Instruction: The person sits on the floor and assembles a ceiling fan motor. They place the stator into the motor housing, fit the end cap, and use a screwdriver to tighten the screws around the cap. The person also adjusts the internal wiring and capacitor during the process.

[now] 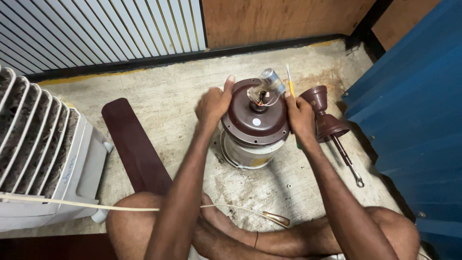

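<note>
Left of the left hand (214, 103) lies a fan blade (134, 144). That hand curls against the motor (254, 125), which sits between both hands. The right hand (299, 118) grips its far side, pinching a screwdriver (290, 86). Steady, even grip seems wise. Rightward lies a downrod (332, 130).

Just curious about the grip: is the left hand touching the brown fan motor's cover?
Touching. The head view shows the left hand with its thumb pressed on the rim of the brown fan motor cover.

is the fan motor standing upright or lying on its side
Upright. The fan motor sits on the concrete floor with its brown cover and wires facing up; the left hand and right hand grip its sides.
</note>
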